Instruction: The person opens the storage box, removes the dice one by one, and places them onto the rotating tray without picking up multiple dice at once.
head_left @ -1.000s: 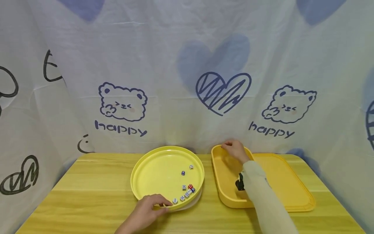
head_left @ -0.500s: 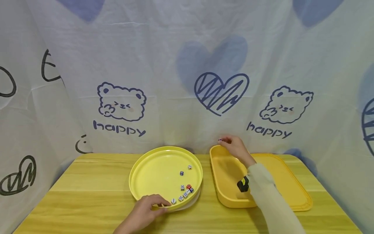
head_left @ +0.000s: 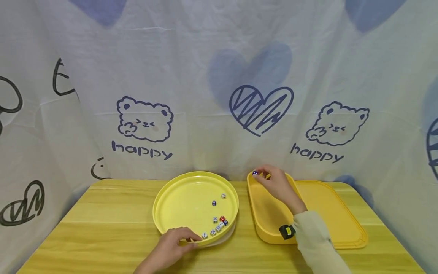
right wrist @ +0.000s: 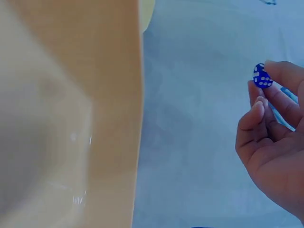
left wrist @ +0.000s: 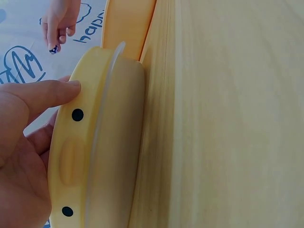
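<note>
My right hand (head_left: pixel 275 184) pinches a blue die with white pips (right wrist: pixel 262 77) between thumb and fingertips, above the far left corner of the orange-yellow bin (head_left: pixel 270 238). My left hand (head_left: pixel 174 245) grips the near rim of the round yellow tray (head_left: pixel 178 205); in the left wrist view its thumb (left wrist: pixel 61 91) lies on the tray's outer wall, fingers behind. Several dice sit in the tray: white dice (head_left: pixel 204 235) along the near right edge, a red die (head_left: pixel 222 219) among them, and a dark blue die (head_left: pixel 214 203) further back. The tray stands tilted towards the near side.
A flat orange-yellow lid (head_left: pixel 337 213) lies to the right of the bin, partly under it. The wooden table (head_left: pixel 92 224) ends at a white printed curtain (head_left: pixel 202 133) behind. A black band with a yellow patch (head_left: pixel 287 231) is on my right wrist.
My right hand rises from inside the bin with the blue die, now showing at its fingertips, and turns leftwards at the far rim. The left hand and tray stay put.
</note>
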{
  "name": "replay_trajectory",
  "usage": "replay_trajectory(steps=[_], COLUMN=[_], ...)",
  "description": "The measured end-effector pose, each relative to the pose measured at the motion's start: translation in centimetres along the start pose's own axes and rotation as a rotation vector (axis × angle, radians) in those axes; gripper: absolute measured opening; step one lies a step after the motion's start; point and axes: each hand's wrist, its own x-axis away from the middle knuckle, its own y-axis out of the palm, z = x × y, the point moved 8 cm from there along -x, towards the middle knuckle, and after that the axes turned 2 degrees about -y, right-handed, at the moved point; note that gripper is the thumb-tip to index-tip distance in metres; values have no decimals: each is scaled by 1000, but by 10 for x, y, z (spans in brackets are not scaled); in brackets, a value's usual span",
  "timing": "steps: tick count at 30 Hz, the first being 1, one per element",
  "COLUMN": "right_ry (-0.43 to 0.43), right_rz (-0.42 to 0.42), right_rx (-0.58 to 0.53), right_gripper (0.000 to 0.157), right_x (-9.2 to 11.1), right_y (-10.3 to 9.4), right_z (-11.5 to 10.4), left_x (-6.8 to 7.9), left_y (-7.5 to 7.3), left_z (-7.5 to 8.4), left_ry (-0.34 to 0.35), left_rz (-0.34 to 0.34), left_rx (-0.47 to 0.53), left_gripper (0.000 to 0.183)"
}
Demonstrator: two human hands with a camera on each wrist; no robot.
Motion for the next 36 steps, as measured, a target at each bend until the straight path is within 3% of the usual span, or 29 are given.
replay_trajectory(steps=[10, 16, 30, 36], right_ry=[18, 60, 122, 99], right_rz=[38, 29, 7, -49], right_rx=[-84, -132, -166, -212], right_gripper=[18, 16, 11, 10], right_x=[23, 36, 41, 43], right_y=[0, 8, 37, 52], right_z=[-18, -17, -18, -26], left_x=[-3, -4, -3, -2], left_y=[0, 3, 1, 0], left_z=[-1, -1, 2, 2], left_ry=[-8, -9, 25, 23], left_rz=[3, -10, 6, 6], left_rx=[-10, 19, -5, -2], left_gripper=[11, 11, 11, 11])
